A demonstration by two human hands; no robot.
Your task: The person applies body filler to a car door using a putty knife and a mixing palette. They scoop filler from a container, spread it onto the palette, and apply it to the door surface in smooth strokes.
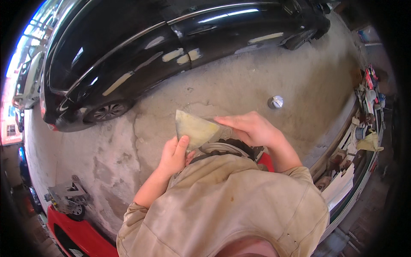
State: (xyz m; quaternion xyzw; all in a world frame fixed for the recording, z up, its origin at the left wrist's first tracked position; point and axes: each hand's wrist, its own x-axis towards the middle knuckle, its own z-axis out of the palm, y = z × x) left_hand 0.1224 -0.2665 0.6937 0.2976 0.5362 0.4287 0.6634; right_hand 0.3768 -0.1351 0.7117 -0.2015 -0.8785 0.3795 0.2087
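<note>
1. Nearest me, the person in the khaki shirt (231, 188) has a yellowish plate (195, 128) up in front of the waist. The left hand (173, 156) grips its near left edge, thumb on top.
2. The right hand (252, 126) reaches in from the right, fingers stretched toward the plate's right corner. Something narrow and grey lies by the fingertips; I can't tell whether the hand grips it.
3. My reading: this step is working the smeared face of the plate. The next move calls for a firm left hold and a flat, even pass by the right.
4. Over at near left sit a red car (92, 237) and, beside it, a grey metal rig with a wheel (64, 199).
5. Along the right runs a cluttered strip with a pale yellow cloth (369, 142).
6. Farther out, right of the hands, a silvery-topped tin (277, 101) stands on the concrete, easily kicked.
7. Beyond is a black car (137, 45), its side marked with pale patches (173, 55).
</note>
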